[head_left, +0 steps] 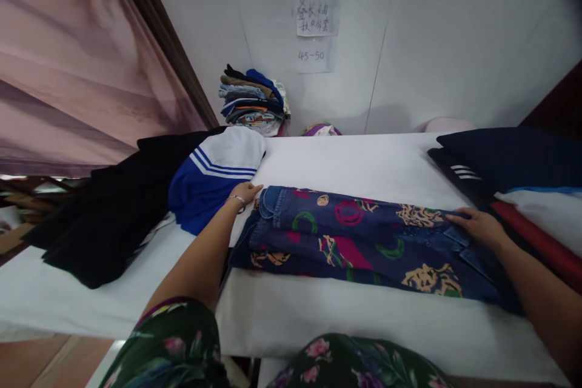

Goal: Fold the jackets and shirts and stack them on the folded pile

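Note:
A dark blue denim jacket point(327, 236) with pink, green and tan printed patches lies folded lengthwise across the table in front of me. My left hand point(248, 193), with a bracelet at the wrist, grips its far left corner beside the plain denim edge. At the opposite end, my right hand point(479, 227) has its fingers closed on the jacket's upper right edge. The fingertips of both hands are partly hidden against the cloth. Just beyond my left hand lies a blue and white garment point(218, 176) with striped trim.
Black clothes point(118, 206) lie along the left side of the white table point(354, 163). A stack of folded clothes point(252, 100) stands at the back by the wall. Dark, white and red garments point(513, 157) are heaped at the right. Handwritten paper signs point(313, 30) hang on the wall.

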A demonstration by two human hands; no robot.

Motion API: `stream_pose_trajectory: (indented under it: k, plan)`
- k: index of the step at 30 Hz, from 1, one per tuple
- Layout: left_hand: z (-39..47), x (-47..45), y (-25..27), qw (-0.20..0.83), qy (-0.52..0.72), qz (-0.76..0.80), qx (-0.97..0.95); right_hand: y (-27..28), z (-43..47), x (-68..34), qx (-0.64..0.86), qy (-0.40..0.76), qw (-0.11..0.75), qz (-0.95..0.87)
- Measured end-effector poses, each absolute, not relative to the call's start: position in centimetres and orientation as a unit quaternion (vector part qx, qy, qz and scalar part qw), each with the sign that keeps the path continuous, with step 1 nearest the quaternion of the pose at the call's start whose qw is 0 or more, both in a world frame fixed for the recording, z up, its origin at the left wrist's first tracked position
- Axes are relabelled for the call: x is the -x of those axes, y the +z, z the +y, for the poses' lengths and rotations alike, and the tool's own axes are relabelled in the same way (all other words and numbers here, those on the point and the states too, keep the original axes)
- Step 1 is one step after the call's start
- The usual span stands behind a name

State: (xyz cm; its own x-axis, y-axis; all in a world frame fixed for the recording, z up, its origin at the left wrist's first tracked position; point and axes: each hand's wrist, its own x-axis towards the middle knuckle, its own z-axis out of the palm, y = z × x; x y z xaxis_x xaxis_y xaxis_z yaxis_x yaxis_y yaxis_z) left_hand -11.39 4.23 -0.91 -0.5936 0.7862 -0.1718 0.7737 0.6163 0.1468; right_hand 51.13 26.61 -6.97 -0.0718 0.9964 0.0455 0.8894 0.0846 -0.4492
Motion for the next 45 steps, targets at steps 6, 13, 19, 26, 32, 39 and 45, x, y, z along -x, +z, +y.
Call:
stream_pose_trajectory:
  k: [6, 13, 19, 26, 32, 39, 45]
  plan:
    - [8.5, 7.3, -0.5, 0.107, 0.068, 0.842, -0.525, -6.3, 26.3, -51.0, 0.669, 0.252, 0.147, -0.683]
    - [10.4, 4.4, -2.0, 0.129, -0.005, 0.814, -0.566, -5.5, 25.0, -50.4, 0.677, 0.263, 0.165, -0.667]
    - [10.1, 4.7, -2.3, 0.117, -0.048, 0.831, -0.542, -5.8, 25.0, -50.3, 0.687, 0.229, 0.169, -0.669]
    - [9.3, 3.2, -1.0, 0.044, -0.038, 0.839, -0.541, -6.4, 25.3, -50.5, 0.668, 0.185, 0.154, -0.704]
    - [7.4, -0.8, -1.2, -0.044, 0.05, 0.77, -0.635, -4.4, 22.8, -47.5, 0.631, 0.067, 0.122, -0.763]
    - [6.2, -3.3, -4.4, 0.001, -0.013, 0.748, -0.664, -4.4, 16.3, -40.6, 0.439, 0.093, 0.068, -0.891]
    - [6.6, -2.7, -4.7, -0.001, -0.03, 0.752, -0.659, -4.4, 15.4, -40.1, 0.445, 0.112, 0.023, -0.888]
